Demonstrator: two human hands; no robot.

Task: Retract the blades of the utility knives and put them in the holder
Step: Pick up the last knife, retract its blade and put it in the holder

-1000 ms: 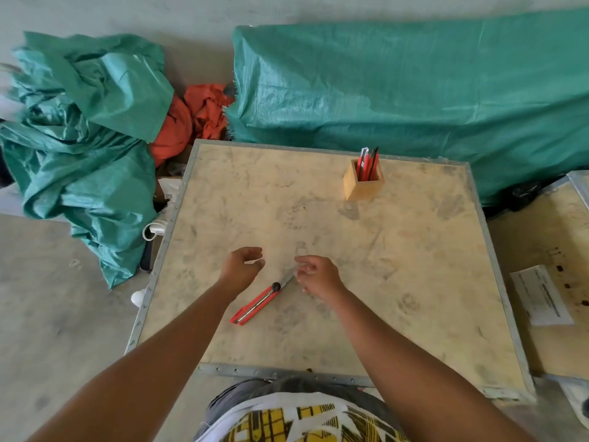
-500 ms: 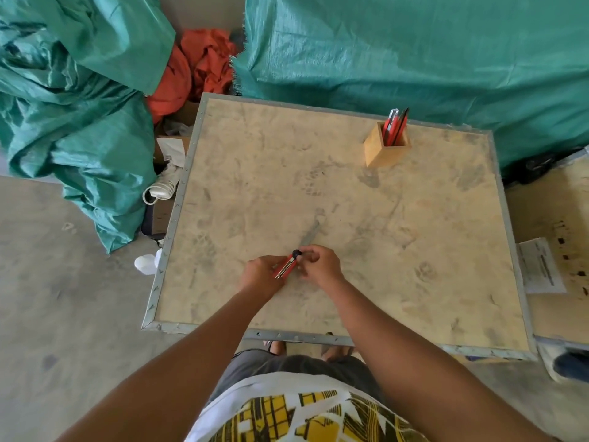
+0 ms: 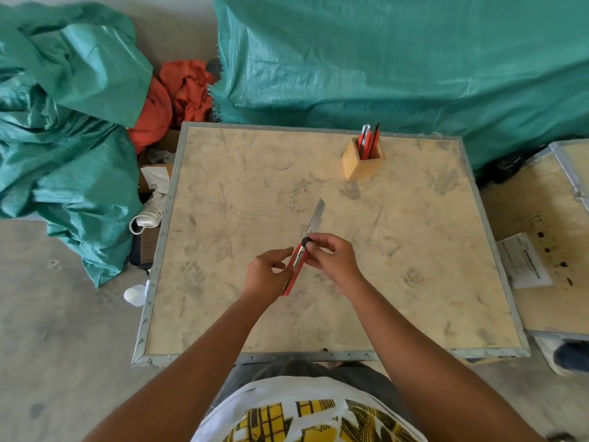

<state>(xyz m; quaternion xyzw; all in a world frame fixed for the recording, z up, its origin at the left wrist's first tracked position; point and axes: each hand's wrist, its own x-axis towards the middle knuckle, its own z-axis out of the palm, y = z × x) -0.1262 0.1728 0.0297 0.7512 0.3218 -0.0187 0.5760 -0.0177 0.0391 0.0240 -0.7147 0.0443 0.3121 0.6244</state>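
Just below the middle of the tabletop [image 3: 223, 282], the red utility knife [image 3: 294, 269] is now held up clear of the surface, whereas a second ago it was lying flat with both hands only reaching for it; half a second ago it was already lifted. The view has also shifted, so the holder [image 3: 361, 161] sits further toward 1 o'clock than before.

The left hand [image 3: 266, 275] is wrapped on the lower body of the knife, its grip clamped from the 9 o'clock side. The right hand [image 3: 331, 258] comes in from 3 o'clock, its fingers pinched together on the black slider knob [image 3: 306, 241] at the upper end of the handle. The blade [image 3: 315, 218] is fully extended, pointing toward 1 o'clock. Both forearms are stretched forward from 6 o'clock.

The wooden holder stands upright near the far edge at 1 o'clock, well apart from the hands. Several red and black knives [image 3: 368, 140] are stood upright in it. Green tarpaulin [image 3: 382, 59] is heaped beyond the tabletop at 12 o'clock.
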